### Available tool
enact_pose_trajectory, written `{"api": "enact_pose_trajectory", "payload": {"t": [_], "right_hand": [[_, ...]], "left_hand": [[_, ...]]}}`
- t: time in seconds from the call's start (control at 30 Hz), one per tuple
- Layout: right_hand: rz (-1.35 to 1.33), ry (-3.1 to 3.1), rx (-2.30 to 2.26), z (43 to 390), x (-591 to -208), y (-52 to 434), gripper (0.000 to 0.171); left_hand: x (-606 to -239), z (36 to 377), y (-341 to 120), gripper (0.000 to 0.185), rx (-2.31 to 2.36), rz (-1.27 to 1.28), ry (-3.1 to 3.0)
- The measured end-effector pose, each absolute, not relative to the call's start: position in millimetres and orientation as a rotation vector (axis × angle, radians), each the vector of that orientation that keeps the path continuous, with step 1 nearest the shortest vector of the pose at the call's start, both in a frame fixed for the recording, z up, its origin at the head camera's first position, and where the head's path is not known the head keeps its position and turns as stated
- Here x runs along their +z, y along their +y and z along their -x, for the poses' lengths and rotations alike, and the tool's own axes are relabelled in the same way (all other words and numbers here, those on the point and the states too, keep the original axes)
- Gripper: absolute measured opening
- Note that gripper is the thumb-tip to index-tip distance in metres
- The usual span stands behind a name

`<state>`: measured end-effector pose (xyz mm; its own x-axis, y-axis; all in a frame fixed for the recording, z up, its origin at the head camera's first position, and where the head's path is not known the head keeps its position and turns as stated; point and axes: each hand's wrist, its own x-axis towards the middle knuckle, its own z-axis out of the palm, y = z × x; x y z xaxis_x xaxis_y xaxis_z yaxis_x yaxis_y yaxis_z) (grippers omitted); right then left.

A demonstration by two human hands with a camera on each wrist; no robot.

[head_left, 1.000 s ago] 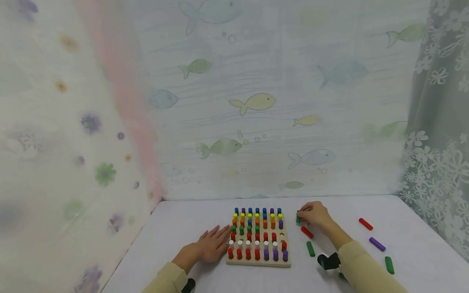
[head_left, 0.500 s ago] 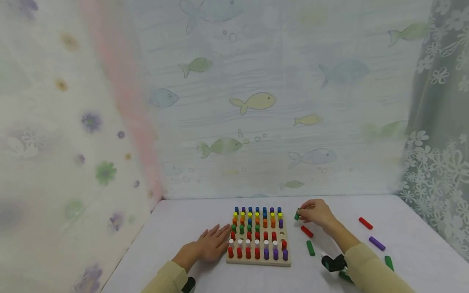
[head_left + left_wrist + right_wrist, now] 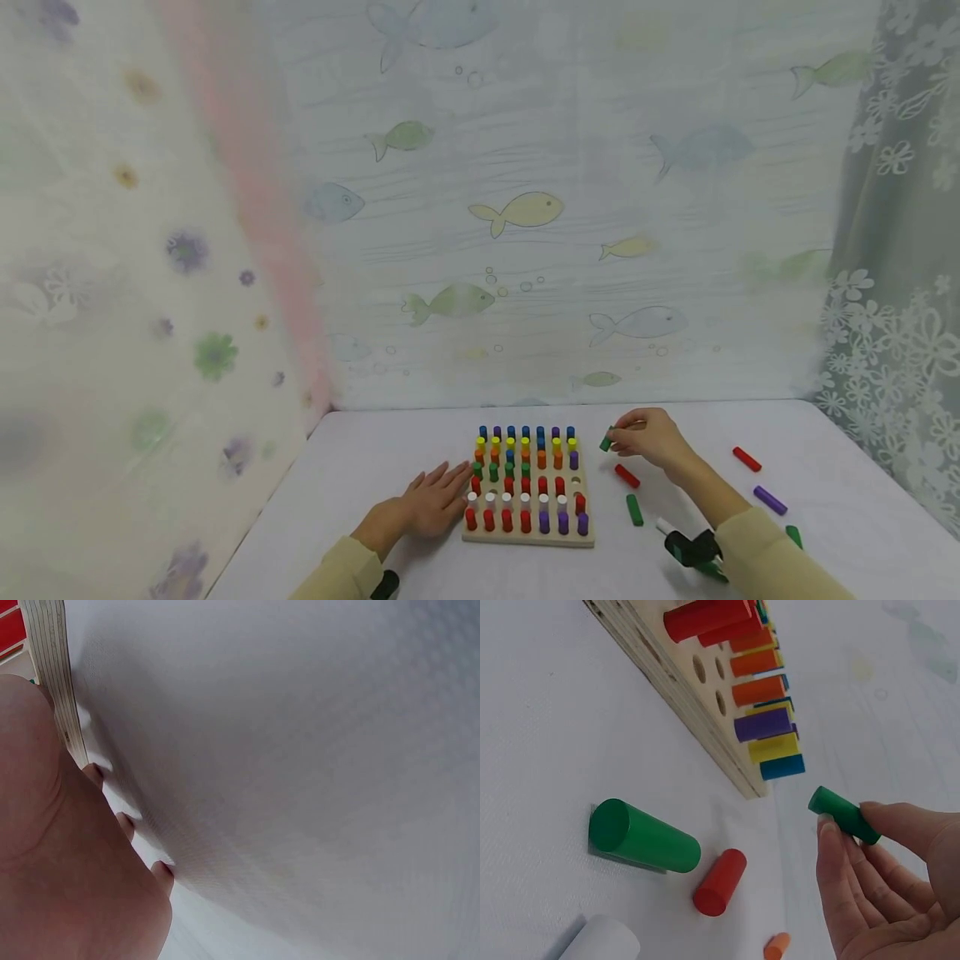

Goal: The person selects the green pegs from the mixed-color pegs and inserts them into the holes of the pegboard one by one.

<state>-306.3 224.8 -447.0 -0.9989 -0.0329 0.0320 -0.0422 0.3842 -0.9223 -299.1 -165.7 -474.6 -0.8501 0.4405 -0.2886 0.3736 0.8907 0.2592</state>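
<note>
Fingertips of the right hand (image 3: 651,437) pinch a green peg (image 3: 844,814), lifted off the white table (image 3: 375,450) just beyond the far right corner of the wooden pegboard (image 3: 529,536); part of that peg is covered by the fingers. Most of the left wrist view is blocked by the left hand (image 3: 433,502), which lies flat with straight fingers against the board's left edge. Loose pegs lie right of the board, a red peg (image 3: 627,476) and another green peg (image 3: 634,509) nearest, leaving bare table to the left.

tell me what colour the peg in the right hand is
Green peg, pinched by the right hand; clearest in the right wrist view.
</note>
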Motion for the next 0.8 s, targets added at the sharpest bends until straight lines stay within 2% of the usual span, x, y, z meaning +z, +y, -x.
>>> {"api": "enact_pose_trajectory", "payload": {"t": [0.8], "right_hand": [[-0.129,-2.577,1.823,291,-443,229,0.025]], "left_hand": [[-476,300,-167,0.063,0.258,-0.628,2.731]]}}
